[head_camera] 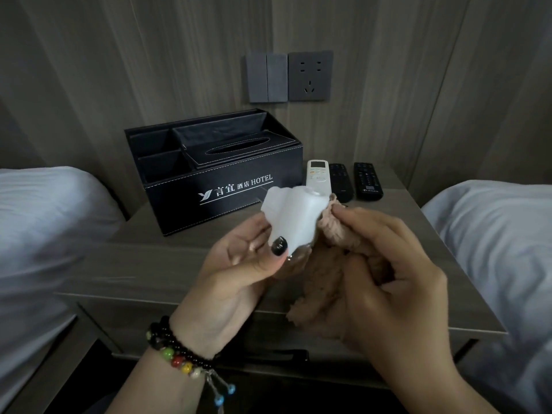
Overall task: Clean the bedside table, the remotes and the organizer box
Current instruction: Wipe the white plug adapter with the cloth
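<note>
My left hand (pixel 239 264) grips a small spray bottle with a white head (pixel 294 219), held above the bedside table (pixel 167 264), nozzle turned toward the cloth. My right hand (pixel 397 276) holds a bunched tan cloth (pixel 325 282) pressed against the bottle's side. The black organizer box (pixel 221 180), printed HOTEL, stands at the back left of the table with a tissue slot on top. Behind the bottle lie a white remote (pixel 318 173) and two black remotes (pixel 342 182) (pixel 368 180) side by side.
White-sheeted beds flank the table on the left (pixel 44 234) and right (pixel 501 234). A switch panel and wall socket (pixel 288 76) sit on the wood-panelled wall above the box. A drawer front runs below the table's front edge.
</note>
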`<state>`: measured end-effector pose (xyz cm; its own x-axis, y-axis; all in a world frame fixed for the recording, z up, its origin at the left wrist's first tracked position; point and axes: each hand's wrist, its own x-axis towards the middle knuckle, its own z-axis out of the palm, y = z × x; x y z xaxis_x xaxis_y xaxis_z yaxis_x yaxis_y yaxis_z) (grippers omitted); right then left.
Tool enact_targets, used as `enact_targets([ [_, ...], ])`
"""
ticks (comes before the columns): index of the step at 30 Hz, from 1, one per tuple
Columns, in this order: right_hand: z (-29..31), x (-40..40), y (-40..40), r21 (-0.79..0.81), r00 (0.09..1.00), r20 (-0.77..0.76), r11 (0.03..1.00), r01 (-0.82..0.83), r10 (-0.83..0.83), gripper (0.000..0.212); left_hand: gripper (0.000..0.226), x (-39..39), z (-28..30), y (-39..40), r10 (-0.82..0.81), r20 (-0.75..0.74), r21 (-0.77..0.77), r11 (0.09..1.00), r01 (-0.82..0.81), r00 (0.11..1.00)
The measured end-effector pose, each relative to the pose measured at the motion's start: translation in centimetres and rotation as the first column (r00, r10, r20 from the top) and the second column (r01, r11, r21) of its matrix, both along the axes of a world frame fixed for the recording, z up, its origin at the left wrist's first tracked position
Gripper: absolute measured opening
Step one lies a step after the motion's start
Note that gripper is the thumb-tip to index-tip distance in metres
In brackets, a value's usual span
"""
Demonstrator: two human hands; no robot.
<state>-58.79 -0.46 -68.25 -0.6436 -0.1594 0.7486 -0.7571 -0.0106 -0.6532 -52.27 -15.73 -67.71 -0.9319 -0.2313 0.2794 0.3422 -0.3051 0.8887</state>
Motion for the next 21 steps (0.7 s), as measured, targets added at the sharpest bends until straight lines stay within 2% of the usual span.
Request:
enact_targets([
  [2, 0.4, -0.2, 0.3, 0.008, 1.0, -0.001, 1.0, 0.005, -0.005, 0.047, 0.072, 0.2, -0.1, -0.2, 0.068, -0.022, -0.089, 0.994, -0.07, 0.997],
  [6, 0.9, -0.3, 0.7, 0.037, 0.983, -0.175, 0.998, 0.054, -0.047, 0.035, 0.065, 0.4, 0.3, 0.2, 0.168, -0.087, -0.337, 0.922, -0.188, 0.982],
  [9, 1.0, -0.2, 0.9, 0.086, 0.952, -0.302, 0.993, 0.084, -0.055, 0.033, 0.07, 0.4, 0.3, 0.4, 0.149, -0.116, -0.36, 0.915, -0.182, 0.982],
  [13, 1.3, -1.0, 1.4, 0.068, 0.992, -0.121, 0.998, -0.015, 0.023, 0.046, 0.068, 0.6, 0.0, -0.1, 0.085, -0.088, -0.324, 0.94, -0.109, 0.992],
  [17, 1.5, -1.7, 1.9, 0.087, 0.997, 0.003, 0.993, -0.076, 0.076, 0.054, 0.061, 0.7, 0.1, 0.3, 0.066, -0.053, -0.404, 0.911, -0.082, 0.996],
  [19, 1.5, -1.8, 1.9, 0.118, 0.997, -0.063, 0.992, -0.037, 0.044, 0.05, 0.062, 0.5, 0.2, 0.9, 0.099, -0.053, -0.455, 0.883, -0.113, 0.994],
  [21, 1.5, -1.7, 2.0, 0.182, 0.975, -0.22, 0.983, 0.026, 0.015, 0.043, 0.063, 0.3, 0.1, 1.4, 0.175, -0.081, -0.49, 0.85, -0.192, 0.981],
])
